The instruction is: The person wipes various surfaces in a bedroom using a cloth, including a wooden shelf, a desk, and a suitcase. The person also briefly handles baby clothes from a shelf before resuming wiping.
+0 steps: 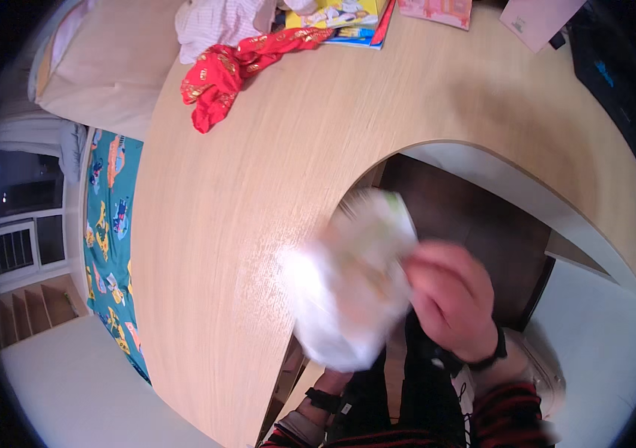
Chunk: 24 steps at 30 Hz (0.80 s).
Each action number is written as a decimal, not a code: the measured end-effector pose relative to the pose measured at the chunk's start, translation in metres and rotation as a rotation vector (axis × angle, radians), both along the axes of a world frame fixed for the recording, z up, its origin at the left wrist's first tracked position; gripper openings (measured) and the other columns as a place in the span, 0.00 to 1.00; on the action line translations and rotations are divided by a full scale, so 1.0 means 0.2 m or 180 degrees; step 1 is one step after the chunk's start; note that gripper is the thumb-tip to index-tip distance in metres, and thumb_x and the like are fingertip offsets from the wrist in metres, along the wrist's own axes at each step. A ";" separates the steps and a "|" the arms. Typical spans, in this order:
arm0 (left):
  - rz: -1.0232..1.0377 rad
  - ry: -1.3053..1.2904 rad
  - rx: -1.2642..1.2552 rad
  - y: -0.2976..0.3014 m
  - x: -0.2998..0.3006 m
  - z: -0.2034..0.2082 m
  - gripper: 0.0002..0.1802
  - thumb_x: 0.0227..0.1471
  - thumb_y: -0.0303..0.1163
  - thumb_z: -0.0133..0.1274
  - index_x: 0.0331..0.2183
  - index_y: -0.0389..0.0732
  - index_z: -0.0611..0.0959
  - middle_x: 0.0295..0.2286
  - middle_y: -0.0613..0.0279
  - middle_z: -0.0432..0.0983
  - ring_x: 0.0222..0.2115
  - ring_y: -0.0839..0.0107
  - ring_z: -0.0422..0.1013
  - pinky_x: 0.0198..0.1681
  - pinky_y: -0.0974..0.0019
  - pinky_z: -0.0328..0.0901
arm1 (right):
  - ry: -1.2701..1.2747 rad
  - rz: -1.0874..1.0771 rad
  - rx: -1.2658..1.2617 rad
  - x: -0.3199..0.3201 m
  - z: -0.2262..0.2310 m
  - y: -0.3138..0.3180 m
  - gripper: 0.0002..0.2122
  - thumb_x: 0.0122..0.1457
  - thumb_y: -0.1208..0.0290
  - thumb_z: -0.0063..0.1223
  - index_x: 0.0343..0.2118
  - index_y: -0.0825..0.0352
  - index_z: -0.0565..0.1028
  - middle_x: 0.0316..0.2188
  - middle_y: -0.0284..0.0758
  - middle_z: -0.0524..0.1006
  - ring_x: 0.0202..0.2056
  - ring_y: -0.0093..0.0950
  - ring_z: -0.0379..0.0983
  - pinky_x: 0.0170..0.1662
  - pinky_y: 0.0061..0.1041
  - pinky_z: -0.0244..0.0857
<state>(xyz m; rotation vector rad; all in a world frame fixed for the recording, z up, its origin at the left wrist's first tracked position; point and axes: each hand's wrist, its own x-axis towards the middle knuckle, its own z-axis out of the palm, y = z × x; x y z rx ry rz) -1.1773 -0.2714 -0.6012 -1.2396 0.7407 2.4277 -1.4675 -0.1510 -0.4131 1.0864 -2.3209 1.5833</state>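
A white, crumpled plastic bag (333, 299), smeared by motion, hangs over the inner edge of the desk's curved cutout. Faint green and brownish patches show on it. My right hand (452, 295) grips its right side between closed fingers. Below the bag, only the wrist end of my left hand (335, 379) shows; its fingers are hidden behind the bag. Both wrists wear black bands.
The pale wooden desk (213, 246) curves around me. Along its far side lie a red patterned cloth (217, 82), a striped cloth (221, 26), books (344, 15) and pink cards (542, 19). A black bag (616, 82) is at far right.
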 end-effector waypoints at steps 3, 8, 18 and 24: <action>-0.0138 0.0064 -0.0260 0.03 0.02 0.00 0.18 0.59 0.33 0.45 0.49 0.34 0.72 0.43 0.50 0.74 0.44 0.61 0.71 0.49 0.59 0.66 | 0.0683 -0.0452 0.0003 -0.26 0.04 -0.26 0.10 0.47 0.83 0.54 0.35 0.69 0.76 0.34 0.41 0.73 0.29 0.31 0.74 0.30 0.26 0.69; -0.0210 0.0145 -0.0151 0.10 0.06 -0.06 0.20 0.57 0.33 0.47 0.49 0.33 0.71 0.43 0.50 0.73 0.44 0.61 0.71 0.49 0.60 0.65 | 0.0358 -0.0591 -0.0658 -0.20 -0.25 -0.14 0.09 0.51 0.87 0.50 0.35 0.71 0.76 0.36 0.42 0.74 0.28 0.24 0.74 0.30 0.19 0.67; 0.0052 -0.0243 0.0141 0.09 0.17 -0.27 0.21 0.57 0.35 0.47 0.49 0.32 0.71 0.43 0.48 0.72 0.45 0.60 0.70 0.52 0.58 0.63 | -0.0349 -0.0681 0.1843 -0.11 -1.77 -0.77 0.23 0.52 0.64 0.54 0.54 0.53 0.69 0.61 0.43 0.56 0.62 0.48 0.48 0.58 0.50 0.49; 0.0223 -0.0315 0.0362 0.19 0.18 -0.46 0.20 0.58 0.35 0.47 0.49 0.32 0.71 0.43 0.48 0.73 0.44 0.60 0.71 0.51 0.59 0.64 | 0.0059 -0.0163 0.2101 -0.28 -1.85 -0.81 0.21 0.48 0.63 0.56 0.49 0.54 0.73 0.50 0.41 0.67 0.54 0.47 0.59 0.53 0.49 0.56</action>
